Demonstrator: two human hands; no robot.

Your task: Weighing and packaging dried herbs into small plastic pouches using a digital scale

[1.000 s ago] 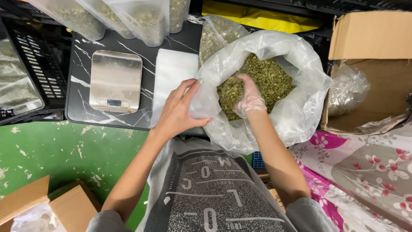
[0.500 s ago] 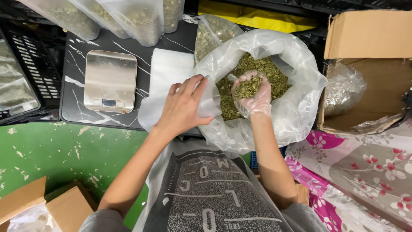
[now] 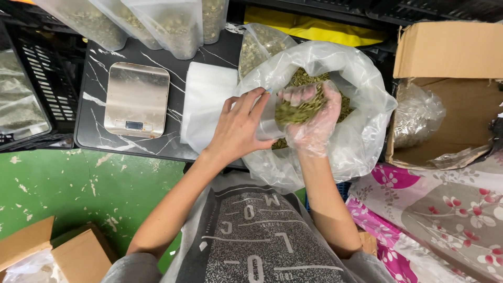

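Right hand (image 3: 309, 118): gloved, grip closed on a handful of green seeds (image 3: 297, 109), above the big bag (image 3: 361, 141).
Left hand (image 3: 238, 128): grip pinching a small clear pouch (image 3: 268, 123).
Advice: keep the pouch mouth wide, directly under the fist; release slowly.

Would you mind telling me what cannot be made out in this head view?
- Small clear bag: mostly hidden behind the left hand.
- Big bag: depth of the green seeds hidden by its folds and the gloved right hand.
- Scale: display too small.
- Cardboard box: cut off by the right edge.
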